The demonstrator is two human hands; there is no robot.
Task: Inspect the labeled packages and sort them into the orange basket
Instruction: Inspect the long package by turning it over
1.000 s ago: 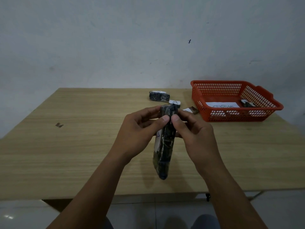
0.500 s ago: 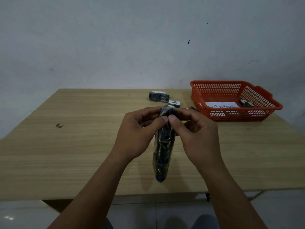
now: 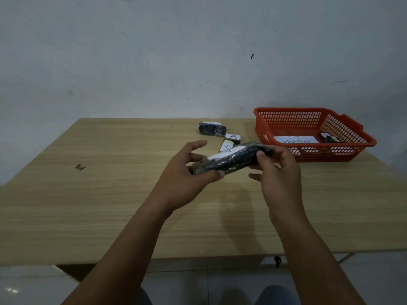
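2 hands hold 1 dark wrapped package (image 3: 231, 160) above the near middle of the table (image 3: 99, 194), and it now lies nearly level, where half a second ago it hung upright between the fingertips. The left hand (image 3: 187, 172) cradles its lower left end, thumb curled over the wrap and the other fingers loosely spread behind it; the right hand (image 3: 277, 170) pinches the raised right end between thumb and fingers. Turning it has brought a white label strip along its far edge into sight, though no writing on it can be read. That looks like the inspection step in hand, with the drop into the basket not yet made. Beyond the hands lie 2 small labels (image 3: 229, 143) marked A, and behind them another dark package (image 3: 212, 128) with a white tag. Farthest right sits the orange basket (image 3: 348, 148), holding a paper sheet (image 3: 296, 140) with lettering and 1 small package (image 3: 329, 137).
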